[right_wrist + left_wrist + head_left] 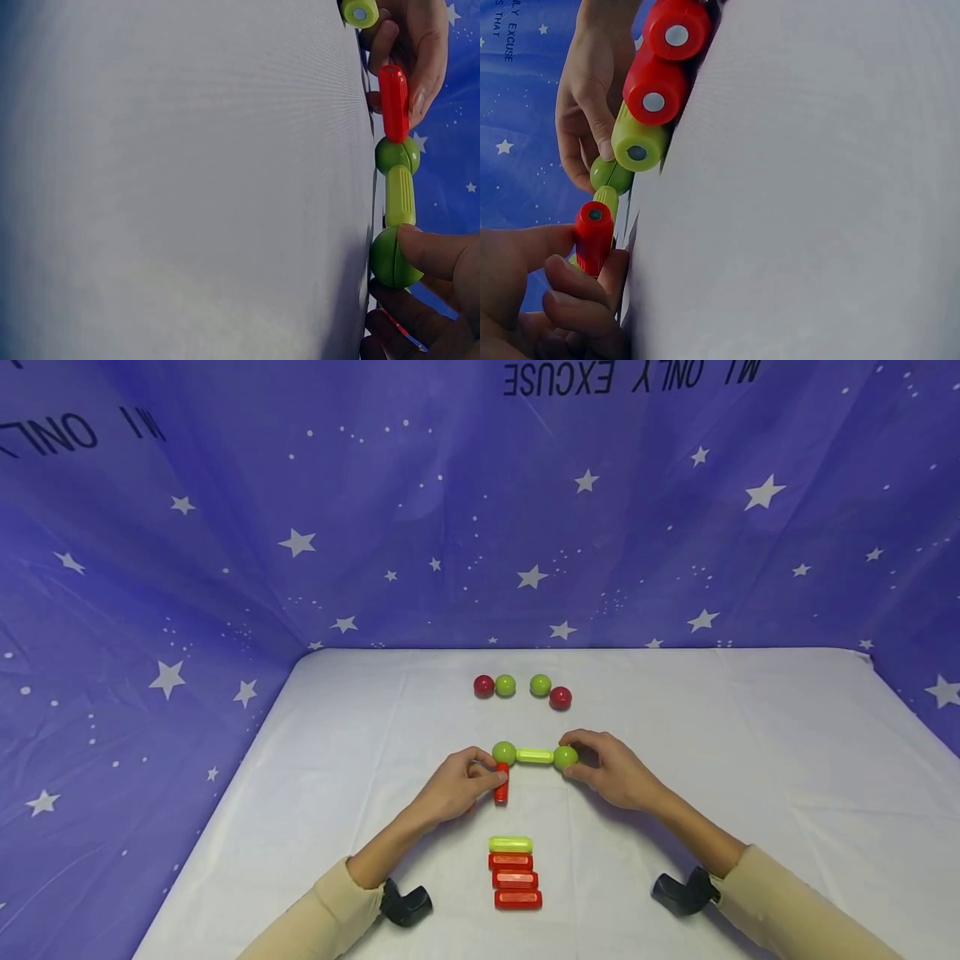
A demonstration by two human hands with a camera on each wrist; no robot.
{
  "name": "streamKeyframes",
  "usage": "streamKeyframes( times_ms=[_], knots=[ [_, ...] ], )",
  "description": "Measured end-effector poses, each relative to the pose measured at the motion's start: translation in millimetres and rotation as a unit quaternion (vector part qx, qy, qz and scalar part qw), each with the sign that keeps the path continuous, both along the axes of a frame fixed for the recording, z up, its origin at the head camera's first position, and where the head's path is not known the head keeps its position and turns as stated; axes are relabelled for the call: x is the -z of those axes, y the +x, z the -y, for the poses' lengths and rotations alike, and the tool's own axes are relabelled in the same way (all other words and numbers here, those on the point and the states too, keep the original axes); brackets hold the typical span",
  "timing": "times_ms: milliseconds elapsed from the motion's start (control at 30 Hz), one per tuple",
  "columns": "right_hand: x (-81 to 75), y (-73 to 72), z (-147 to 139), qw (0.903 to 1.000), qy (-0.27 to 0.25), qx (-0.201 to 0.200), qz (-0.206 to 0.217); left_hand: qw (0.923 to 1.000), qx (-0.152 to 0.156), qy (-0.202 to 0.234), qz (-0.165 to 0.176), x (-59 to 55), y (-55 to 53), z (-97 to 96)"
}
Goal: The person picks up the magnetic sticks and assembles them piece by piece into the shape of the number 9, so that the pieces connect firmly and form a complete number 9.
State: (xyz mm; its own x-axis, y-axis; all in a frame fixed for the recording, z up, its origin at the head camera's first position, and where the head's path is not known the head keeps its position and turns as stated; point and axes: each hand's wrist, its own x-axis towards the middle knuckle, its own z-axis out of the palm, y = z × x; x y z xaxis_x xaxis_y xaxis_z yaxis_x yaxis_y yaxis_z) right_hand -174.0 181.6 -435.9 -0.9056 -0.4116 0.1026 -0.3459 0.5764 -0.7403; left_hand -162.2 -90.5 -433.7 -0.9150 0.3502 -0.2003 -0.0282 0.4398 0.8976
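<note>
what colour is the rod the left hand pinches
Red; the rod shows best in the right wrist view.

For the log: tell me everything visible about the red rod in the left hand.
The red rod is short, with glossy sides that look like plastic and a round grey disc in its near end. The left hand pinches it. In the head view it runs almost straight down from a green ball, its far end seeming to touch that ball.

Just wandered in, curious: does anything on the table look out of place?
Slightly: at the back, the right red ball sits nearer the viewer than the green ball beside it; the left red ball and its green neighbour are nearly level. Nothing looks spilled or damaged.
</note>
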Motion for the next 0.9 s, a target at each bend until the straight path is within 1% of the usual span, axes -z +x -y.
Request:
streamKeyframes(
  times_ms=[533,700,900],
  knots=[
    [0.2,0.6,0.3,0.9999,0.008,0.009,0.000,0.9999,-0.006,-0.001,0.008,-1.8,0.6,0.7],
    [0.0,1.0,0.7,0.9999,0.007,0.010,-0.001,1.0000,-0.005,0.003,0.007,-2.0,1.1,1.3],
    [0.7,1.0,0.6,1.0000,0.003,0.007,0.000,0.9999,-0.013,0.003,0.004,-0.8,1.0,2.0]
  ],
)
